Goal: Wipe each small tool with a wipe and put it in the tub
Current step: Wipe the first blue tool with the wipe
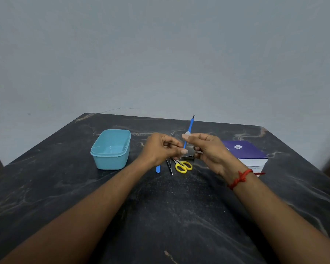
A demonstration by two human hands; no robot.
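Tub of pale blue plastic [111, 149], rectangular with rounded corners, stands open side up on the left part of the dark marbled stone table [46, 187]. To its right the left hand [160, 147] hovers above the table with its fingers curled. Its thumb and fingertips pinch the lower end of a slim blue stick tool with a dark hooked tip [189, 126]. The tool is in the air, nearly upright and leaning slightly right, tip uppermost, well apart from the tub.

Below the left wrist a flat blue stick [158, 169] lies on the table, partly hidden by the arm. Just beside it lie metal tweezers [170, 166], then small scissors with yellow handles [183, 166]. Behind these is a small metal clipper [188, 158], mostly hidden by the hands.

The right hand [210, 149] pinches a small white wipe [187, 133] against the middle of the tool's shaft between thumb and forefinger, its other fingers loosely curled. The two hands are close together, both clamped on the same tool. A red thread band [240, 178] circles the right wrist.

Farther right a purple and white cardboard box [246, 151] rests on the table, part of it behind the right hand. A plain grey wall [160, 54] rises behind the table.
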